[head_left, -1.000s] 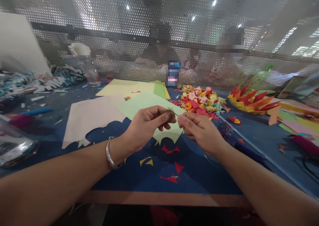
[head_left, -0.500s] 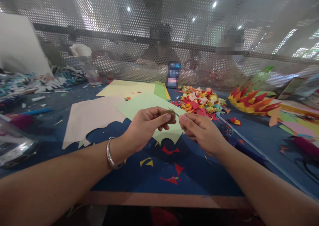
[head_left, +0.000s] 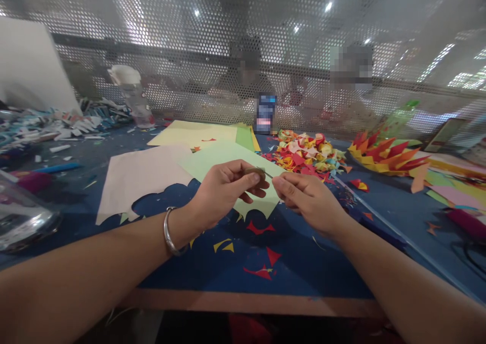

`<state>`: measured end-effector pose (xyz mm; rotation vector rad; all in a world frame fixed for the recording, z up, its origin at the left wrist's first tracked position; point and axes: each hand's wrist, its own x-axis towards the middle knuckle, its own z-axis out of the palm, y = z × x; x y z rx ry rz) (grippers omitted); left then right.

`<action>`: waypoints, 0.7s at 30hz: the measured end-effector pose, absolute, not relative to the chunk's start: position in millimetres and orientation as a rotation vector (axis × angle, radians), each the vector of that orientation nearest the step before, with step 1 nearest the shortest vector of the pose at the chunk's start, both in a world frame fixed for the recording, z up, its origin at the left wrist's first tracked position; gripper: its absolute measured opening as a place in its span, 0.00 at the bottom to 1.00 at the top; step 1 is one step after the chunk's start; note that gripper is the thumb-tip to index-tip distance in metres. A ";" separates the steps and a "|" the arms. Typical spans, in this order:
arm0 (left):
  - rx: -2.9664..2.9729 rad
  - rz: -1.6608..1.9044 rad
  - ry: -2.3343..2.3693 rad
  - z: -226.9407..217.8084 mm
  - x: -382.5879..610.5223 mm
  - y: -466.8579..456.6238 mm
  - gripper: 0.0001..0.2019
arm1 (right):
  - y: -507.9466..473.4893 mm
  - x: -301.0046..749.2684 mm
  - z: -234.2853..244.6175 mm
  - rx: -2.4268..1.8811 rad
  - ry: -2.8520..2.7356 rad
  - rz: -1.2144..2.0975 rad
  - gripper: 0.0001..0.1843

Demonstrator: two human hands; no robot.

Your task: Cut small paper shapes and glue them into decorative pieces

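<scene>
My left hand (head_left: 224, 192) pinches a small greenish scrap of paper (head_left: 258, 171) between thumb and fingers, held above the blue table (head_left: 296, 263). A thin sliver sticks out of the scrap toward my right hand (head_left: 307, 197), whose fingers are pressed together right beside it; I cannot tell whether they touch it. A metal bangle (head_left: 169, 231) is on my left wrist. Under both hands lies a light green sheet (head_left: 212, 159) with a cut, jagged edge.
A pale pink sheet (head_left: 140, 177) lies left, yellow sheets (head_left: 193, 134) behind. A heap of coloured paper scraps (head_left: 307, 154) and a red-orange spiky paper piece (head_left: 383, 154) sit right. Clear bottle (head_left: 131, 98) back left. Perforated screen (head_left: 243, 45) with people behind it.
Almost nothing has moved; my hands stay together, and the fingers have shifted only slightly around the small scrap.
</scene>
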<state>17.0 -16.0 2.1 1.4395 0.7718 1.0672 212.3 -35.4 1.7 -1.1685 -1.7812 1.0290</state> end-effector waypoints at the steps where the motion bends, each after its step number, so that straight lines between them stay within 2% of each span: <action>1: 1.441 1.075 0.764 1.6 16.7 -15.6 0.07 | -35.5 212.7 1.8 -1.172 -1.787 1.023 0.25; 21: 1.383 1.079 0.688 -1.0 14.8 -12.2 0.07 | -37.8 213.5 5.3 -1.154 -1.769 1.034 0.25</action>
